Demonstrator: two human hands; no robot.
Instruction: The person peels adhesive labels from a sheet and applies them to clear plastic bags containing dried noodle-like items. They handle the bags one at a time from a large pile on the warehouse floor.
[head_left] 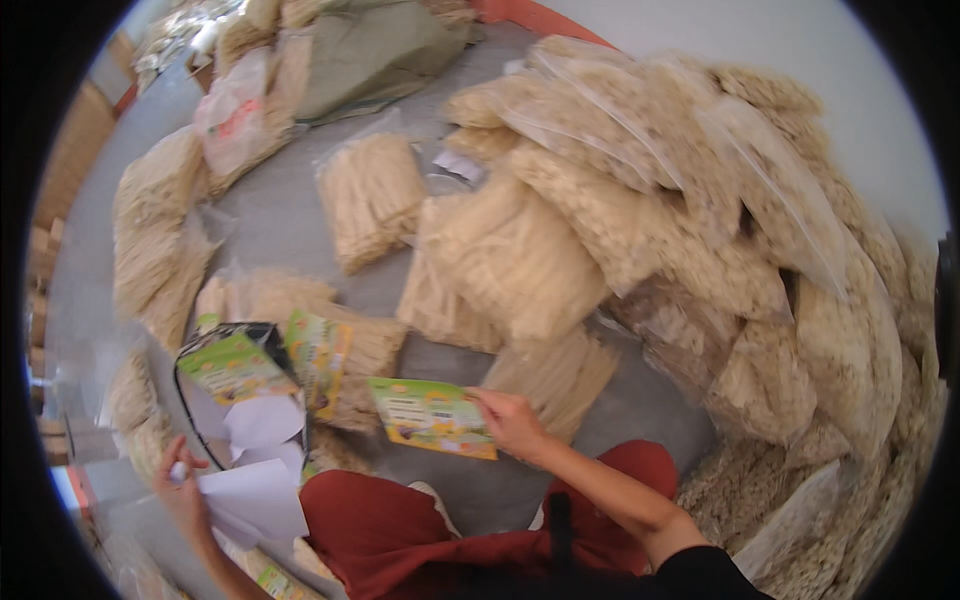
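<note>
My right hand [512, 427] pinches the right edge of a green and yellow printed card [432, 416], held out flat above the floor in front of my knees. At the lower left, my left hand [182, 488] has its fingers curled around a small white thing [178, 471], too blurred to name. Beside that hand lies a white paper sheet [255, 502]. Just beyond is a black-rimmed box or bag [182, 385] with white papers [265, 422] and a green printed card [236, 366] in it. Another printed card [318, 362] leans beside it, against a clear bag of pale dried strips [368, 372].
Clear bags of pale dried strips [515, 250] lie ahead of me on the grey floor [270, 215]. A high heap of filled bags [640, 200] rises along the right side to the white wall. More bags [160, 220] line the left, near a grey-green sack [385, 55].
</note>
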